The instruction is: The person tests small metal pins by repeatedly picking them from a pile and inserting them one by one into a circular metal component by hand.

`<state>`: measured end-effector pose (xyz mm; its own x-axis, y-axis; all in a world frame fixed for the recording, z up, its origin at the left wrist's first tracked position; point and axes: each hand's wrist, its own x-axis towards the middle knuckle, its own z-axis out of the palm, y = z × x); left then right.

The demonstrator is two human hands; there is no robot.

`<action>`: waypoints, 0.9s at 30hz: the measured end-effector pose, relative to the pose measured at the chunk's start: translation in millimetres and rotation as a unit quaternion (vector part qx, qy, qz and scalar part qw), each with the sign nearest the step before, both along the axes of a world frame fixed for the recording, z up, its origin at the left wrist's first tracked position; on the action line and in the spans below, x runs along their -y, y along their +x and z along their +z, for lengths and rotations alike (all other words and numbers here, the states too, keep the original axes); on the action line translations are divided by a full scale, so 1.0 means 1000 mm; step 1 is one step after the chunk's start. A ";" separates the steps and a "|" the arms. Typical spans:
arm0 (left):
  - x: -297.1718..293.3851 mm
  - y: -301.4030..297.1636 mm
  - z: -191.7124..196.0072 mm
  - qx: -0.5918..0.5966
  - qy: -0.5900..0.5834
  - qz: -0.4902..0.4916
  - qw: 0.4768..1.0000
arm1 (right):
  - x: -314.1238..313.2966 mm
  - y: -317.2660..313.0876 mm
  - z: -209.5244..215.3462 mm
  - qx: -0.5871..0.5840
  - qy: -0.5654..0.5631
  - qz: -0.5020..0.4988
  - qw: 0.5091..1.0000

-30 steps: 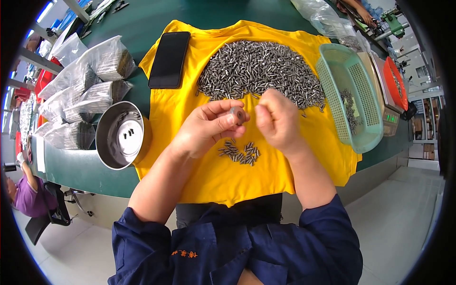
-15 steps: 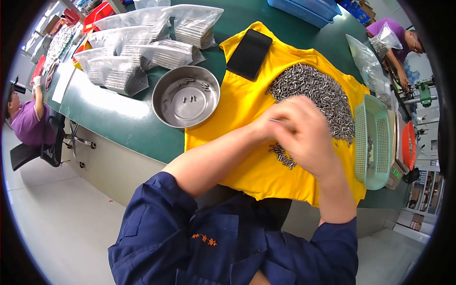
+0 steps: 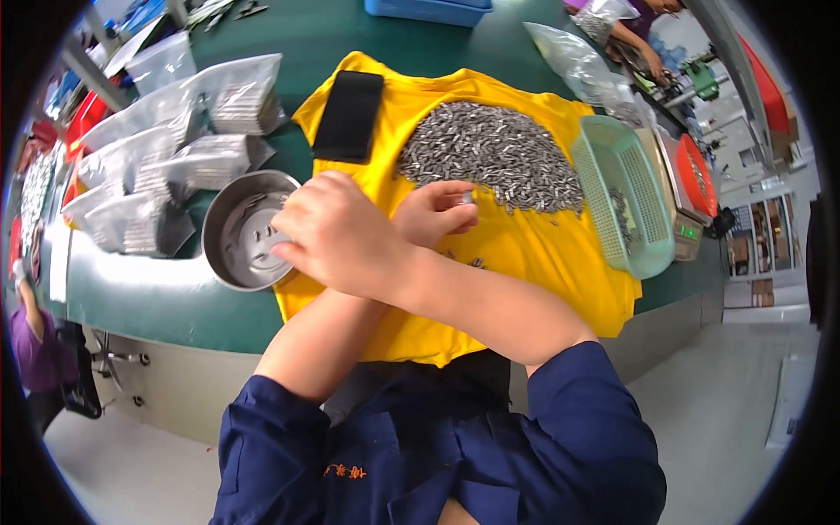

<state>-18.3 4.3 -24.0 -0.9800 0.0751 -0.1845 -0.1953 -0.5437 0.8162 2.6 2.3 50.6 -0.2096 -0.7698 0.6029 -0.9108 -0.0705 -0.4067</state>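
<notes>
My forearms cross over a yellow cloth (image 3: pixel 516 289) that looks like a shirt. My left hand (image 3: pixel 433 212), under the right arm, is closed with small shiny metal pins (image 3: pixel 466 198) at its fingertips. Reaching across it, my right hand (image 3: pixel 337 234) is curled at the right rim of a round steel bowl (image 3: pixel 229 197); what its fingers hold, if anything, is hidden. A few loose metal pins (image 3: pixel 264 234) lie on the bowl's bottom. A big pile of metal pins (image 3: pixel 490 153) spreads beyond my left hand. A smaller group (image 3: pixel 475 262) is partly covered by my right forearm.
A black phone (image 3: pixel 348 116) lies on the cloth. Clear bags of pins (image 3: pixel 241 109) stand at the left. On the right are a green perforated basket (image 3: pixel 652 249), a scale (image 3: pixel 687 241) and a red bowl (image 3: pixel 691 179). Co-workers sit at the far right and far left.
My hands were together over the cloth. Now the right hand has moved left across my left forearm to the steel bowl. The whole view has shifted as well.
</notes>
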 end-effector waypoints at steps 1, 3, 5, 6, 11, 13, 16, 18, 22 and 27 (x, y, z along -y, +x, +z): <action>0.000 0.001 0.001 -0.002 0.002 -0.008 1.000 | -0.014 -0.014 0.000 0.009 -0.037 -0.022 0.999; -0.004 0.003 0.005 -0.054 -0.049 0.048 0.996 | -0.062 -0.044 0.014 0.060 -0.031 -0.152 0.986; -0.003 0.005 0.014 0.003 -0.012 0.024 1.000 | -0.106 -0.084 0.009 0.140 0.016 -0.269 0.953; -0.008 0.002 0.014 0.013 -0.007 0.019 1.000 | -0.132 -0.100 0.001 0.134 0.047 -0.328 0.934; -0.005 0.004 0.015 0.028 -0.017 -0.003 0.999 | -0.165 -0.114 -0.044 0.068 0.143 -0.346 0.925; -0.006 0.006 0.019 0.031 -0.018 0.016 0.999 | -0.165 -0.113 -0.053 0.019 0.145 -0.342 0.928; -0.004 0.007 0.019 0.028 -0.030 0.004 0.999 | -0.164 -0.111 -0.054 -0.017 0.164 -0.342 0.925; -0.003 0.007 0.019 0.016 -0.044 -0.004 0.999 | -0.164 -0.109 -0.052 -0.024 0.162 -0.337 0.927; -0.003 0.005 0.018 0.012 -0.032 -0.022 0.999 | -0.169 -0.111 -0.047 -0.003 0.110 -0.314 0.943; 0.003 0.009 0.012 0.015 0.004 -0.008 1.000 | -0.175 -0.102 -0.022 0.371 0.062 -0.177 0.909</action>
